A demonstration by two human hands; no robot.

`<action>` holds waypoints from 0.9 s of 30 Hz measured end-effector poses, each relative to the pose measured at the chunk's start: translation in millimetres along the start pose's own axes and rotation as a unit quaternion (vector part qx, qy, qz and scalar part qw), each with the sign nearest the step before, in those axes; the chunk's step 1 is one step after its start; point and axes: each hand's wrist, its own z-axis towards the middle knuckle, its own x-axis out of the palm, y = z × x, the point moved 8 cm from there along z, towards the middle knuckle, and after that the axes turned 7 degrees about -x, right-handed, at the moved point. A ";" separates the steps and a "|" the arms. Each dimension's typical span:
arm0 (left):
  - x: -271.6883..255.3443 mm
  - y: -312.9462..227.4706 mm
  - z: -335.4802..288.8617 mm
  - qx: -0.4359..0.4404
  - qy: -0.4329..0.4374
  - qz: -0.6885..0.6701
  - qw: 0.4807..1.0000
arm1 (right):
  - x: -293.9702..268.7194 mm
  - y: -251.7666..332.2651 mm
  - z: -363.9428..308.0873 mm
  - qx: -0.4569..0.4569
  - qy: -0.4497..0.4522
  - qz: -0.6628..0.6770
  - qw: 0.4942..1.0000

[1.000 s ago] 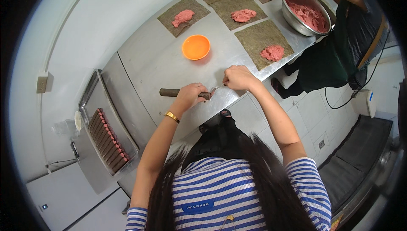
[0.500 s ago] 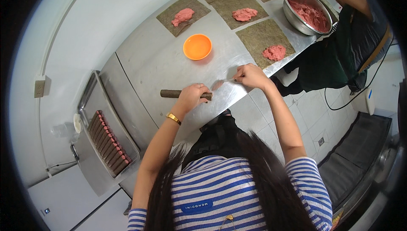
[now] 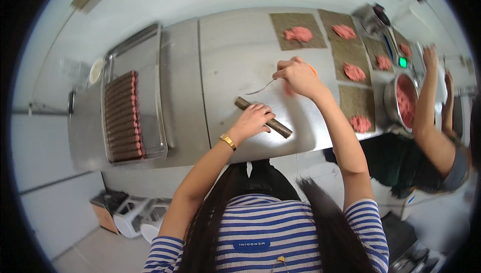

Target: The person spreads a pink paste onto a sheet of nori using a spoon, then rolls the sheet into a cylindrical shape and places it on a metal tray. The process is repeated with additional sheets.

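Observation:
My left hand (image 3: 254, 118) is closed over the middle of a dark seaweed roll (image 3: 281, 129) lying slantwise on the steel table (image 3: 240, 37). Both ends of the roll stick out from under the fingers. My right hand (image 3: 298, 76) grips the handle of a thin metal spoon (image 3: 260, 90), its tip pointing left, just above the roll's far end and apart from it. Behind the right hand an orange bowl (image 3: 313, 69) is almost wholly hidden; only a sliver of rim shows.
To the left, a metal tray (image 3: 163, 92) holds a row of meat-filled rolls (image 3: 120, 117). Several seaweed sheets (image 3: 280, 22) with pink meat paste (image 3: 299, 34) lie at the right. Beyond them a co-worker (image 3: 426, 107) stands by a steel bowl (image 3: 390, 97) of paste and a scale (image 3: 403, 62).
The view has turned left, bringing the whole tray into sight. The roll has swung to a slant under my left hand. My right hand has carried the spoon from the roll's right end toward its far left end.

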 end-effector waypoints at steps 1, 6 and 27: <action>0.1 3.6 -0.8 0.000 -0.015 0.000 1.000 | 6.3 10.4 25.3 -0.050 0.018 -0.029 0.998; 7.8 14.1 -0.9 -0.012 -0.058 -0.020 0.998 | 47.7 50.1 113.5 -0.215 0.112 -0.093 0.966; 2.4 17.5 -5.2 -0.006 -0.063 -0.001 0.998 | -10.2 29.7 80.9 -0.097 0.082 -0.103 0.986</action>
